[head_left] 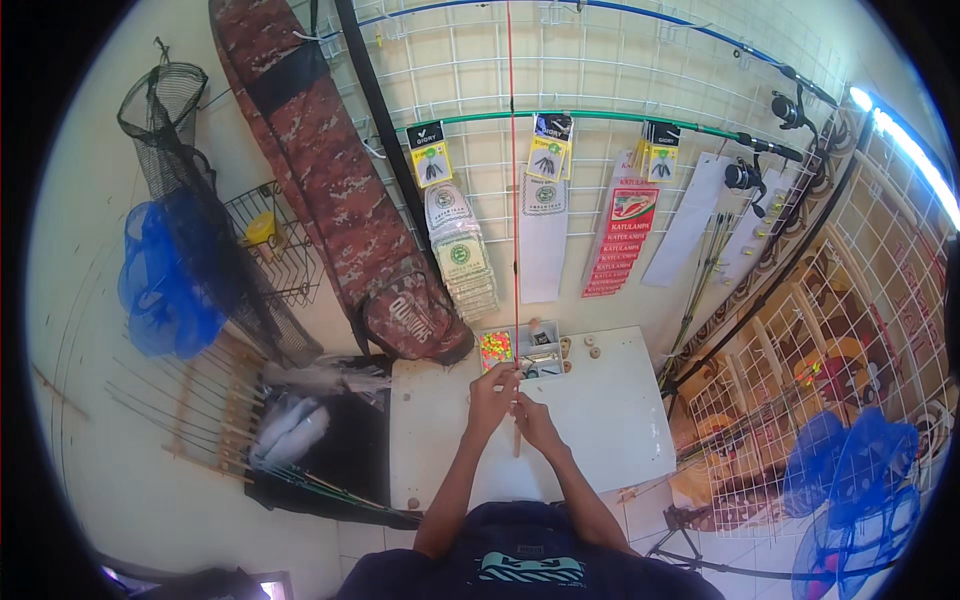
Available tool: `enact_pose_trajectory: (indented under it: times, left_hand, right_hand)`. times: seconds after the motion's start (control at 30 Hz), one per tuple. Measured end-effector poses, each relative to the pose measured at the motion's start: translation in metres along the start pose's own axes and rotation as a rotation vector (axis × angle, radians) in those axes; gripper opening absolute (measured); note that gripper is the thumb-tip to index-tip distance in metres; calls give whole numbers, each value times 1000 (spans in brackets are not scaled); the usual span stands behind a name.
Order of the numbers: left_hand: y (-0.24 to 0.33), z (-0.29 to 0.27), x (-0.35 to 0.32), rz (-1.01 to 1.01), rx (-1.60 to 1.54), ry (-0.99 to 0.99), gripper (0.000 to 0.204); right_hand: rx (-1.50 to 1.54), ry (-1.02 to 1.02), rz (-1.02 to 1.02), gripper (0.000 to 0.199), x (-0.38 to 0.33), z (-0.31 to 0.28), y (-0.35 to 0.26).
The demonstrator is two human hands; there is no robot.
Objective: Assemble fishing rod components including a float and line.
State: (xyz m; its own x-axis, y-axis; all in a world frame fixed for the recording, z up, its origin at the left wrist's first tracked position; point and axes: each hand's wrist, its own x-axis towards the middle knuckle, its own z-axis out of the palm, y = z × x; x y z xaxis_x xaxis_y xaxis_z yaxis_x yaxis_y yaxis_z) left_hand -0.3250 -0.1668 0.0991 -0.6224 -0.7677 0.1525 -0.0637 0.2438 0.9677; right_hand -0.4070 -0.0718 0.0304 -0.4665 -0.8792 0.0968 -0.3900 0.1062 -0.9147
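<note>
A thin red fishing rod (514, 225) stretches straight away from me over the white table, its light brown butt end (517, 443) pointing toward my body. My left hand (489, 400) has its fingers closed around the rod near the tray. Slightly closer to me and to the right, my right hand (538, 424) is closed on the rod's lower part. Fine detail between the fingertips is too small to make out. Just beyond the hands sits a tackle tray (566, 366) with compartments, one filled with bright orange and yellow beads (496, 348).
The white table (610, 430) carries several small round pieces (594, 352) beside the tray. A wall grid holds packaged tackle (462, 255) and a green rod (620, 120) with a reel. A camouflage rod bag (330, 170) leans at left; a tripod (690, 520) stands at right.
</note>
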Motion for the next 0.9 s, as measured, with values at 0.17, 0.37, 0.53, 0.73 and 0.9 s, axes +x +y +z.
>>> enact_pose_trajectory:
  times: [0.17, 0.37, 0.53, 0.73, 0.9]
  left_hand:
    - [-14, 1, 11, 45, 80, 65, 20]
    - [-17, -1, 8, -16, 93, 55, 23]
    - [-38, 13, -3, -63, 131, -8, 20]
    - [-57, 25, -24, -43, 65, -6, 16]
    - [-61, 27, -31, -77, 70, -10, 15]
  right_hand:
    - [30, -12, -76, 20, -1, -2, 18]
    - [34, -49, -60, 30, 1, -5, 29]
    - [83, -110, 12, 34, 3, -7, 40]
    - [22, -240, 12, 61, -11, -24, 63]
    - [165, -296, 244, 53, -25, -39, 100]
